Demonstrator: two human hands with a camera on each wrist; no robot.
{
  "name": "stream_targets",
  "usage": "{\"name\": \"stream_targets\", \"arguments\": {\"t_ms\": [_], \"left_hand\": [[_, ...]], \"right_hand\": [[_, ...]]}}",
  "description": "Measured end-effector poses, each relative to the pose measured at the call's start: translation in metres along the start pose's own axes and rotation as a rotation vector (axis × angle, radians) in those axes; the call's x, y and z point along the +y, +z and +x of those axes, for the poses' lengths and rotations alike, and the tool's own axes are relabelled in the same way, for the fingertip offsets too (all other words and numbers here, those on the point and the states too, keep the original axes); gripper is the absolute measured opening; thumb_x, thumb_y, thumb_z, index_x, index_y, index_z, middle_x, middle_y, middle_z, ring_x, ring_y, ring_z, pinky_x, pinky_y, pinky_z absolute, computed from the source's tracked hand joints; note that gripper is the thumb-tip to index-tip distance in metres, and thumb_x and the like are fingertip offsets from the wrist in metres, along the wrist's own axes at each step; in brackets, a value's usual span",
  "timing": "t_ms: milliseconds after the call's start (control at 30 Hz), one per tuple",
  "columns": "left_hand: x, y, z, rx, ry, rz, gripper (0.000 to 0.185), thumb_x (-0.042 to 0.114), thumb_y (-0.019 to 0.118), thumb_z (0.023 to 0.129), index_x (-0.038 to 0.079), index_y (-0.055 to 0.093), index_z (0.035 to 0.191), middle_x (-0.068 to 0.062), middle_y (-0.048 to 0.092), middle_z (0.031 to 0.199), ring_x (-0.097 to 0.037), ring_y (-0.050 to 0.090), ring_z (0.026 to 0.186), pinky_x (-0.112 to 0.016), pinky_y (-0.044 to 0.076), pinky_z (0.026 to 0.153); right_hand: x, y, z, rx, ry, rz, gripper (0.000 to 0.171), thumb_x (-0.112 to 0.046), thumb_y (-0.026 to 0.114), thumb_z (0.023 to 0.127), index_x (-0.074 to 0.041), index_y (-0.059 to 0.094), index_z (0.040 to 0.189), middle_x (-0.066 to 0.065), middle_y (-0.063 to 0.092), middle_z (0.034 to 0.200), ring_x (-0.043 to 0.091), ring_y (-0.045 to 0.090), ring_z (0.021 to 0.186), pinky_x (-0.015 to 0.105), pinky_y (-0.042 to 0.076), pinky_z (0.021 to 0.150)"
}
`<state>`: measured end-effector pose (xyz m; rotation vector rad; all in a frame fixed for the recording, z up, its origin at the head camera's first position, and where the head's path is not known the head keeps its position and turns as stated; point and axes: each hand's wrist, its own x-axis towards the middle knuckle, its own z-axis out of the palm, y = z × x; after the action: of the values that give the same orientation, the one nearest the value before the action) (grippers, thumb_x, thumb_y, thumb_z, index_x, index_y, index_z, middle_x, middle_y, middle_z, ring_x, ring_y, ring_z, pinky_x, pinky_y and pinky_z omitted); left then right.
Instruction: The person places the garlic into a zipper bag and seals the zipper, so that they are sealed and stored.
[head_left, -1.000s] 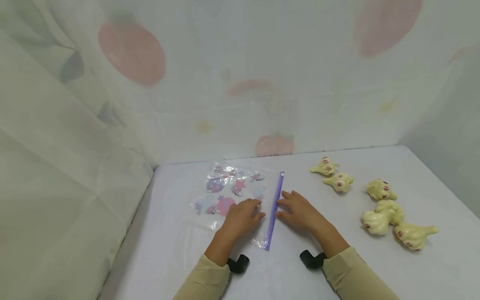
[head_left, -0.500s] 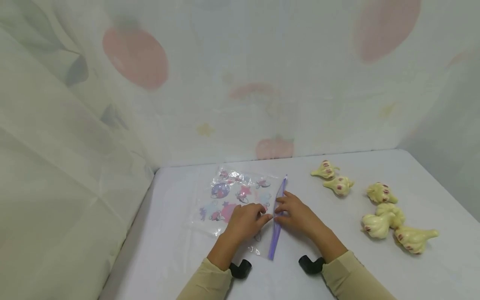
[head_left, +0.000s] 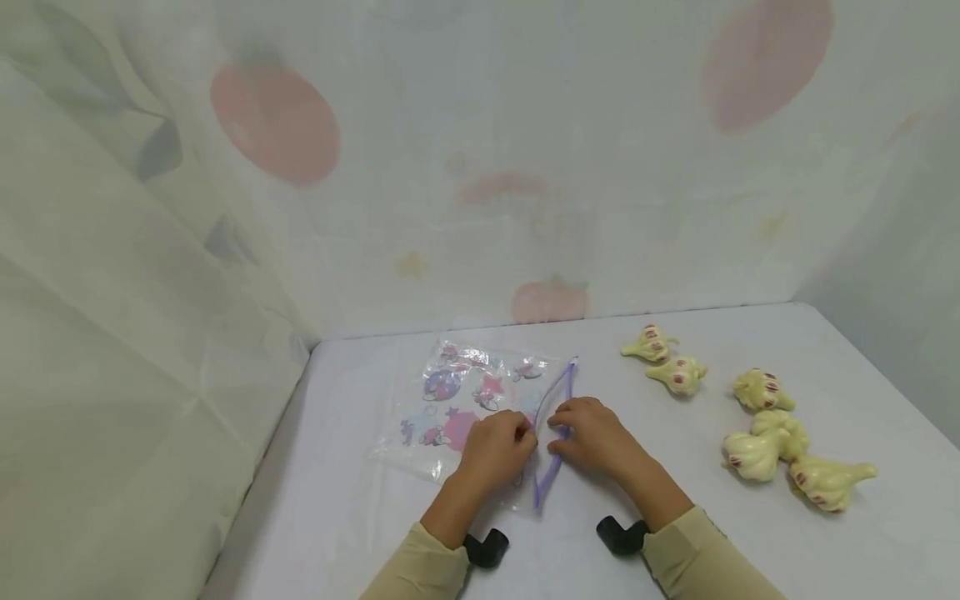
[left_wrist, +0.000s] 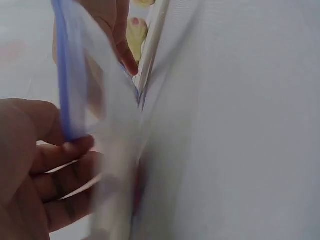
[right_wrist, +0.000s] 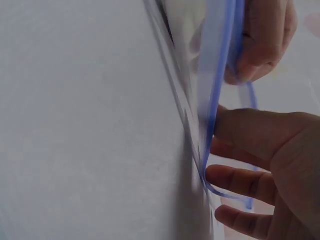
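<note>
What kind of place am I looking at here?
Likely a makeshift tabletop recording booth: a plain white table walled by a draped pale fruit-print cloth, with staged props, namely yellow toy garlic bulbs and a clear cartoon-print zip bag.

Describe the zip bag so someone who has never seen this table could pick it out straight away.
On the white table, look left of the cluster of yellow garlic bulbs. The zip bag lies flat there, with the left hand and right hand pinching its mouth apart. It is the only clear plastic thing, printed with pink and purple cartoon figures, with a purple zip strip on its right edge.
</note>
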<state>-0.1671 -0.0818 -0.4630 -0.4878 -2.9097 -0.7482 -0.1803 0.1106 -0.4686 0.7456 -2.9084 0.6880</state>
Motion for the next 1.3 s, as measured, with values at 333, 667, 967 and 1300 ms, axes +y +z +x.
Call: {"name": "stream_targets", "arguments": {"t_ms": [333,667,967,1300], "left_hand": [[-0.017,0.012,0.004,0.075,-0.100,-0.589,0.011,0.021,0.064,0.093,0.015,0.069,0.085,0.006,0.058,0.072,-0.007,0.052,0.066,-0.021,0.046,0.058],[-0.024,0.013,0.002,0.055,-0.110,-0.643,0.011,0.019,0.064,0.093,0.013,0.070,0.086,0.002,0.058,0.070,-0.009,0.054,0.061,-0.023,0.049,0.054],[-0.024,0.014,0.001,0.059,-0.082,-0.612,0.011,0.018,0.066,0.092,0.012,0.069,0.084,0.003,0.058,0.068,-0.007,0.053,0.060,-0.021,0.047,0.054],[-0.024,0.015,0.001,0.052,-0.084,-0.629,0.013,0.020,0.066,0.093,0.011,0.068,0.083,0.003,0.057,0.067,-0.007,0.053,0.058,-0.022,0.048,0.051]], "right_hand": [[0.012,-0.006,0.000,0.013,0.098,0.068,0.030,-0.027,0.078,0.082,-0.011,0.074,0.107,0.008,0.069,0.110,0.035,0.058,0.109,0.052,0.048,0.091],[0.052,-0.053,-0.004,0.483,0.182,0.155,0.028,-0.012,0.073,0.087,-0.002,0.068,0.113,0.022,0.063,0.119,0.045,0.052,0.114,0.057,0.039,0.097],[0.083,-0.081,-0.019,0.378,0.589,0.201,0.071,-0.021,0.060,0.092,0.008,0.028,0.149,0.036,0.020,0.153,0.060,0.021,0.136,0.069,0.024,0.108],[0.090,-0.075,-0.018,0.197,0.622,0.245,0.066,-0.023,0.054,0.092,0.008,0.033,0.147,0.033,0.035,0.148,0.057,0.031,0.132,0.065,0.031,0.107]]}}
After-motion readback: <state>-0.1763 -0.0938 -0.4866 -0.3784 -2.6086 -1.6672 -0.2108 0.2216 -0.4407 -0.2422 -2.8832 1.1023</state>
